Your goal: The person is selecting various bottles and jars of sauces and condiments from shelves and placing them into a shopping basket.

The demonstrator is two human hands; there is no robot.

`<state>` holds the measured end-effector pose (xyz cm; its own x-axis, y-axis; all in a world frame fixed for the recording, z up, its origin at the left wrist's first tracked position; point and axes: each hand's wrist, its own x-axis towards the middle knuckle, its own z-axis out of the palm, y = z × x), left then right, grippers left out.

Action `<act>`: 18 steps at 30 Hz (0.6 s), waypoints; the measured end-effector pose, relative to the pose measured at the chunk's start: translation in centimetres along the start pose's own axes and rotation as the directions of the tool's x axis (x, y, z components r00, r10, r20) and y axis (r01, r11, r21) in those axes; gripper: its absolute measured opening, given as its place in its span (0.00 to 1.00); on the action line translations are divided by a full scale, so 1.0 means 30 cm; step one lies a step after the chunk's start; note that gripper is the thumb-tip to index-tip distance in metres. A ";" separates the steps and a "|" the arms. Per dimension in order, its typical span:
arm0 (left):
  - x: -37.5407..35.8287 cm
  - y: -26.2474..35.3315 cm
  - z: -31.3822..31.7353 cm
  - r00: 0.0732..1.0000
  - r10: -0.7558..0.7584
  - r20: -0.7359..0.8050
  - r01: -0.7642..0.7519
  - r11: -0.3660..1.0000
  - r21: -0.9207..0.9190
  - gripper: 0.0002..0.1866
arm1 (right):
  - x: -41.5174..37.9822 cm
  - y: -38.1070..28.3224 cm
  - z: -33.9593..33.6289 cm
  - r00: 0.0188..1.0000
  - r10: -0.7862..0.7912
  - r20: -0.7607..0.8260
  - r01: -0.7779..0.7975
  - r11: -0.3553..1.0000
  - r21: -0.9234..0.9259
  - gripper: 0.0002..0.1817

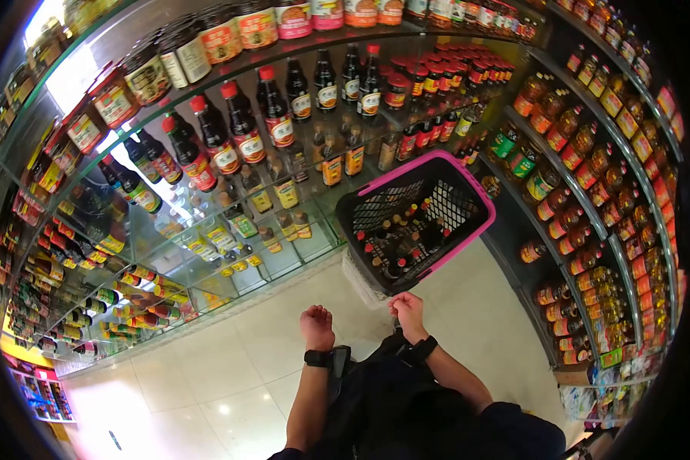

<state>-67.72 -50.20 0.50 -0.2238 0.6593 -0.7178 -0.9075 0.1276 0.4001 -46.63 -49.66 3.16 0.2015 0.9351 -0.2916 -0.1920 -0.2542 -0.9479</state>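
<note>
- Basket point(489, 213): stood ahead of the person, just beyond the right hand, between the glass shelving and the dark shelving. Black, plastic-looking, a rounded rectangle turned at a slant; bright pink band along much of the rim; walls pierced in a diamond lattice.
- Basket contents: a cluster of slim dark bottles point(410, 234), glossy, with small red and yellowish caps, packed loosely over the bottom. Labels too small to read.
- Under the basket's near left edge: a pale form point(360, 280), whitish, ribbed in places; its full shape was hidden.
- Right hand point(410, 313): just beside the basket's near corner, fingers folded together towards the palm. Could not tell whether it touched the plastic.
- Left hand point(317, 326): apart from the basket, to its near left, fingers curled inward and together, above the floor.
- Wrists: a black band point(318, 358) on the left, a dark strap point(424, 347) on the right. Dark clothing point(406, 414), soft and matt, below.
- Floor point(238, 383): smooth pale tiles, thin joints, glossy enough to mirror lamps.
- Left and ahead: clear glass shelves point(241, 280) bearing red-capped dark bottles point(241, 126); squat dark-lidded jars point(218, 34) above.
- Right: dark shelves point(609, 238) with bright edges, rows of amber bottles point(571, 157), labels reddish.
</note>
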 end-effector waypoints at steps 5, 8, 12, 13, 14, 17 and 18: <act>0.024 -0.161 0.136 0.999 -0.043 0.022 0.042 0.999 0.031 0.07 | 0.081 -0.005 -0.189 1.000 0.008 0.007 -0.008 0.999 0.041 0.06; 0.058 -0.275 0.210 0.999 -0.031 0.042 0.028 0.998 0.061 0.07 | 0.161 -0.023 -0.311 0.999 0.006 0.037 -0.007 0.999 0.048 0.06; 0.100 -0.415 0.313 0.996 0.036 0.078 -0.041 0.997 0.072 0.08 | 0.297 -0.074 -0.463 0.998 0.055 0.014 -0.056 0.995 0.078 0.06; 0.097 -0.446 0.344 0.997 0.039 0.069 -0.046 0.994 0.097 0.09 | 0.327 -0.088 -0.498 0.996 0.084 0.013 -0.085 0.991 0.108 0.06; 0.100 -0.479 0.379 0.997 0.050 0.064 -0.056 0.994 0.092 0.09 | 0.363 -0.100 -0.532 0.996 0.086 0.025 -0.088 0.990 0.108 0.06; 0.091 -0.568 0.488 0.999 0.052 -0.011 -0.050 0.989 0.142 0.08 | 0.472 -0.124 -0.630 0.996 0.085 0.038 -0.090 0.984 0.155 0.05; 0.087 -0.593 0.519 0.998 0.057 -0.017 -0.054 0.988 0.146 0.08 | 0.507 -0.131 -0.659 0.997 0.062 0.043 -0.067 0.986 0.150 0.05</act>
<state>-46.63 -39.21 0.39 -0.2812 0.6530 -0.7032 -0.8326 0.1984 0.5172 -23.83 -39.33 -0.08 0.1482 0.9272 -0.3439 -0.3468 -0.2769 -0.8961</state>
